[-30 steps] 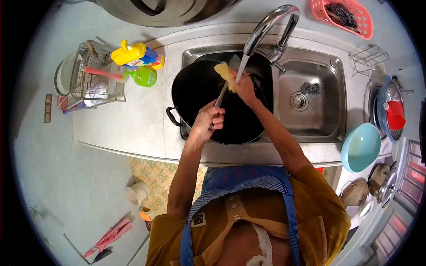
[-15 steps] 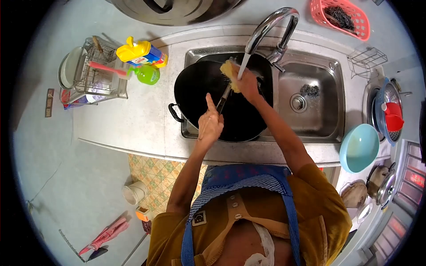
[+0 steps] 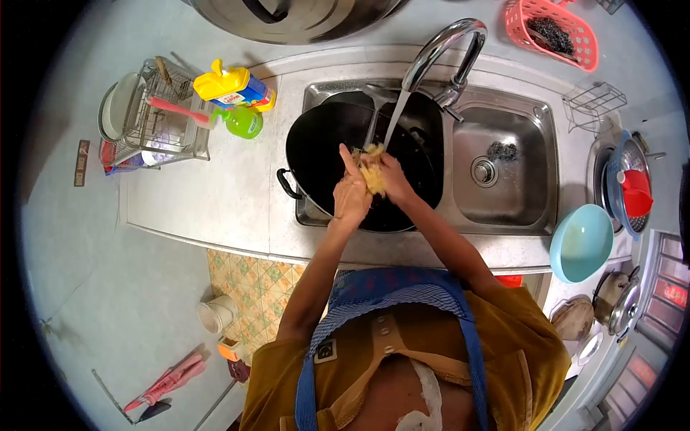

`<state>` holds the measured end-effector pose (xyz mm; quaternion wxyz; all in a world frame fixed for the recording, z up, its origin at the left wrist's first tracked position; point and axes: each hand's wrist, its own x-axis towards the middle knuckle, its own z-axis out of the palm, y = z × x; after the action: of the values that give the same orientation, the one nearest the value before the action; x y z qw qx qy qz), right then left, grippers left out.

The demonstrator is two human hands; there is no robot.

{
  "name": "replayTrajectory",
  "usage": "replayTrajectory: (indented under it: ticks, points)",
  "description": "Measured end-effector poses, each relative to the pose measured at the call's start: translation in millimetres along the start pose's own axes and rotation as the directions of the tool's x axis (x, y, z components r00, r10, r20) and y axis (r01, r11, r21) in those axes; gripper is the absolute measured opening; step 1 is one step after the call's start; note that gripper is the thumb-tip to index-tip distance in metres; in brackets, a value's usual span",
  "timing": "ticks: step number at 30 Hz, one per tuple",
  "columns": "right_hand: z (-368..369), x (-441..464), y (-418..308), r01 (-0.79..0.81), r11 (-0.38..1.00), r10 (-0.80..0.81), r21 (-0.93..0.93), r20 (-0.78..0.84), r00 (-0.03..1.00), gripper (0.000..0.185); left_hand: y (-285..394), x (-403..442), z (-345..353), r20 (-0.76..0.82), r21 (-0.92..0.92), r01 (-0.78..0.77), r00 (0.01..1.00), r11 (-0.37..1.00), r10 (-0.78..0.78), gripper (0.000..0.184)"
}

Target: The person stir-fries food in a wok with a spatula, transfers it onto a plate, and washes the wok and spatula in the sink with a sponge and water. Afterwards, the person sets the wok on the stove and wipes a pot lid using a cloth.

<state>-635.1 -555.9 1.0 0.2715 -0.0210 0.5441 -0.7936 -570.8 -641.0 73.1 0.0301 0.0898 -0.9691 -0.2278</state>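
Note:
My left hand [image 3: 352, 195] grips the dark handle of a metal spatula, its index finger stretched along it. The spatula [image 3: 371, 129] points away from me, its wide head near the far rim of the sink. In my right hand [image 3: 394, 179] a yellow mesh scrubber [image 3: 373, 178] is bunched around the handle, right beside my left hand. Beneath both hands a large black wok [image 3: 309, 136] sits in the left sink basin, tilted. Water runs from the chrome faucet [image 3: 449, 36] down close to the scrubber and right hand.
The right basin [image 3: 503, 208] holds a dark steel-wool pad [image 3: 502, 151]. On the left counter are a yellow jug [image 3: 223, 85], a green soap bottle [image 3: 243, 123] and a wire dish rack [image 3: 165, 100]. A light-blue bowl [image 3: 582, 244] stands at the right edge.
My right hand has drawn the scrubber from near the spatula's head down the handle towards me, meeting my left hand. The spatula's head now shows.

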Motion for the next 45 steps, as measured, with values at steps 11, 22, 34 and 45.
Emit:
replayTrajectory:
  ticks: [11, 22, 34, 45]
  points:
    - [-30.8, 73.4, -10.6, 0.274, 0.819, -0.217, -0.505, 0.169, 0.961, 0.025, 12.0, -12.8, 4.4, 0.080, -0.191, 0.078, 0.995, 0.978, -0.063, 0.077]
    - [-10.8, 43.3, -35.3, -0.224, 0.964, 0.205, 0.144, 0.139, 0.969, 0.029, 1.8, 18.0, 17.4, 0.626, -0.775, 0.607, 0.776, -0.178, -0.079, 0.041]
    - [-45.9, 4.5, -70.4, 0.145, 0.849, -0.073, -0.508, 0.158, 0.985, 0.030, -9.5, 67.5, 13.4, 0.515, -0.856, 0.513, 0.829, -0.070, -0.220, 0.046]
    - [-63.1, -72.8, -49.8, -0.018, 0.830, 0.014, -0.557, -0.012, 1.000, 0.035, -4.5, 116.1, 74.6, 0.520, -0.854, 0.496, 0.833, -0.159, -0.192, 0.019]
